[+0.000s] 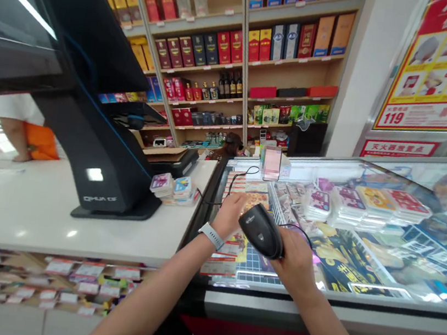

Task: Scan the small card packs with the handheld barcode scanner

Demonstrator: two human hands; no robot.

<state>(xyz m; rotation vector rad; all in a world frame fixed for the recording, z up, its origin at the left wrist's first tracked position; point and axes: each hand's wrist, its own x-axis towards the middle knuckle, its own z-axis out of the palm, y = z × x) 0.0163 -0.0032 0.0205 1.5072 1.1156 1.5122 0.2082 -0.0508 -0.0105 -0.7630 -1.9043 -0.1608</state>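
Note:
A black handheld barcode scanner [260, 231] is in my right hand [296, 258], whose fingers wrap its handle above the glass-topped freezer [267, 301]. My left hand [230, 215], with a watch [211, 236] on the wrist, is just left of the scanner's head. Its fingers are curled and partly hidden, so what they hold, if anything, does not show. A thin black cable [232, 182] runs close to the left hand. Stacks of small packaged boxes [351, 205] lie on the freezer to the right. Beyond both hands a phone [272, 163] stands upright.
A large black checkout terminal [108, 157] stands on the white counter [34, 213] at left, with small packs [182, 188] beside its base. Shelves of boxed goods [213, 49] line the back. One person [232, 145] is low behind the freezer; another person's arm [17, 138] shows far left.

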